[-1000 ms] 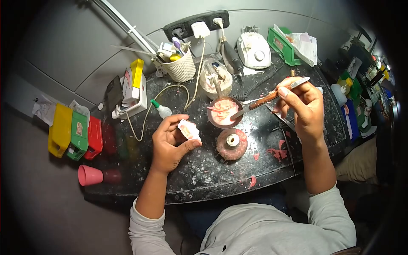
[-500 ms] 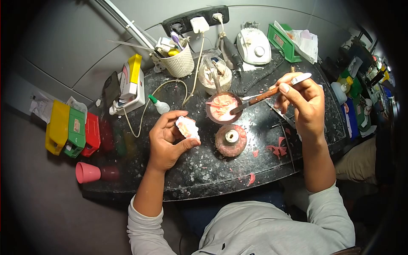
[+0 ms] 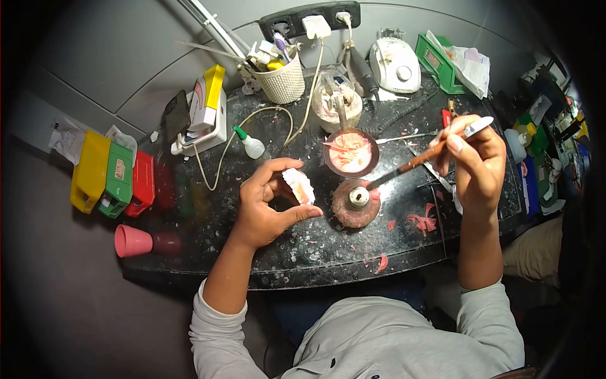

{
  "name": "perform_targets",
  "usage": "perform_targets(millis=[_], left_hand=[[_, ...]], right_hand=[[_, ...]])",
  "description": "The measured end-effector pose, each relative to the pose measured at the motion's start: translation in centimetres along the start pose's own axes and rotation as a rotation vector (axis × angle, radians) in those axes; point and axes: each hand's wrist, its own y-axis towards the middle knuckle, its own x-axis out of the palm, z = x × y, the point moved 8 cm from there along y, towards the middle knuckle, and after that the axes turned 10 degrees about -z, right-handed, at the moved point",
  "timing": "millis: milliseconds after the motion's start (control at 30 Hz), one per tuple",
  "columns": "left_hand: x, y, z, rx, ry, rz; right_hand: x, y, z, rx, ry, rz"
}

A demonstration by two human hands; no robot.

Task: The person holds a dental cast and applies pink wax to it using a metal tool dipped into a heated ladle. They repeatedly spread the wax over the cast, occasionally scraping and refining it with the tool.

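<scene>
My left hand (image 3: 260, 215) pinches a small white plaster dental cast (image 3: 299, 187) with a pink patch between thumb and fingers. In my right hand (image 3: 478, 169) is a wax knife (image 3: 418, 158) with a brown wooden handle, pointing down to the left. Its dark blade end is close beside the wick holder of a round pinkish spirit burner (image 3: 348, 218). Just behind the burner, a small long-handled pan (image 3: 329, 163) contains pink wax (image 3: 349, 149), partly melted.
Pink wax scraps (image 3: 422, 222) and metal tools lie at right. Behind stand a cluttered glass jar (image 3: 334, 114), a white control unit (image 3: 396, 68) and a woven cup (image 3: 282, 85). A green-capped bottle (image 3: 253, 148) and a pink cup (image 3: 133, 241) are at left.
The wax knife has moved out of the pan and toward the burner's wick. My left hand still holds the cast, now turned slightly. The whole view has shifted a little.
</scene>
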Motion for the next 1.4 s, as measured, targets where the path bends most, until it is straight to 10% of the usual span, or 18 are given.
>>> perform_targets(millis=[533,700,1400], left_hand=[[0.8,-0.1,0.2,-0.057,0.216,-0.080],[1.6,-0.1,3.9,0.336,0.659,-0.002],[2.9,-1.0,4.5,0.413,0.777,0.069]], right_hand=[[1.5,-1.0,-0.5,0.007,-0.131,-0.012],[1.7,-1.0,-0.8,-0.015,-0.150,-0.016],[5.0,-2.1,-0.8,-0.070,-0.183,-0.097]])
